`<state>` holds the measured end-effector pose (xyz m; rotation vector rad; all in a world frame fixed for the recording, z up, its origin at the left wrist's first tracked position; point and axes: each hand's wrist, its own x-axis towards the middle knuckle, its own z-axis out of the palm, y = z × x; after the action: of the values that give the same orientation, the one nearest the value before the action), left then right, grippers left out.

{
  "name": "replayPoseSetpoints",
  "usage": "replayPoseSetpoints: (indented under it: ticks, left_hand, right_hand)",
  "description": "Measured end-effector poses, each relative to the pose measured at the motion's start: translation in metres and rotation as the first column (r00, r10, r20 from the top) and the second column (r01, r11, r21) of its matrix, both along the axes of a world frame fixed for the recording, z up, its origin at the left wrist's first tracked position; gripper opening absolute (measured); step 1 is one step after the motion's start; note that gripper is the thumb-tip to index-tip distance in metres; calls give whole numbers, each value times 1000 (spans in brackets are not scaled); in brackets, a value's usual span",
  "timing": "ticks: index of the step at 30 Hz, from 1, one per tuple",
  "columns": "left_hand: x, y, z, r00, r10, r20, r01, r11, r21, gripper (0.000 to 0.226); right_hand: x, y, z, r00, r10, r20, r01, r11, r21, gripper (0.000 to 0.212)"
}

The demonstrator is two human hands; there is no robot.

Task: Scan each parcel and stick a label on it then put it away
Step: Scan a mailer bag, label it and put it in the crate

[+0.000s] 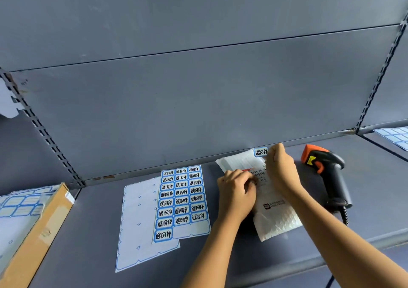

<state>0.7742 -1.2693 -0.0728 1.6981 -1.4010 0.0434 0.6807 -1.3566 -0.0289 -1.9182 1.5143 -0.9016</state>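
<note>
Parcel, a white bubble mailer, lies on a grey shelf right of the label sheet. The left hand holds it down at the waybill, grip curled. The right hand, grip closed, pinches a blue label at the far corner, left of the scanner.

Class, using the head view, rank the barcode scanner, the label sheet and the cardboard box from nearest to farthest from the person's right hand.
1. Barcode scanner, just right of the right hand.
2. Label sheet, to its left on the shelf.
3. Cardboard box, at the far left.
</note>
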Motion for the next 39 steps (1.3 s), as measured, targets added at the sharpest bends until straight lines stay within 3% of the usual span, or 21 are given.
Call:
replayPoseSetpoints:
  ticks: [3,8,14,17,23,29,34,39]
  left_hand:
    - [-1,-12,-1,999,48,1,-48,999,4,34]
    - [0,-16,-5,996,90,21,-90,996,22,54]
    - [10,-35,19,989,144,42,-149,973,174,39]
    - [7,-41,17,970,149,194,-184,967,177,31]
    - [4,-51,10,896,160,414,-250,953,171,47]
    - [3,-52,9,901,124,415,-210,963,167,37]
    - [3,-48,14,934,46,353,-152,949,276,41]
    - [4,-48,21,893,-20,450,-156,924,350,46]
  right_hand:
    - [1,0,-6,996,3,-91,-11,997,-82,12]
    - [3,-8,-13,994,10,-107,-21,995,-101,16]
    - [2,-14,-15,1000,-18,-19,17,998,-63,20]
    - [2,-20,-16,999,-46,-19,46,998,32,23]
    - [2,-26,-15,999,-27,-44,33,988,151,27]
    - [3,-31,-17,999,-29,-46,36,985,169,28]
    - [3,-31,-18,999,-30,-45,37,988,152,27]
    - [3,-31,-18,999,-34,-34,39,987,157,27]
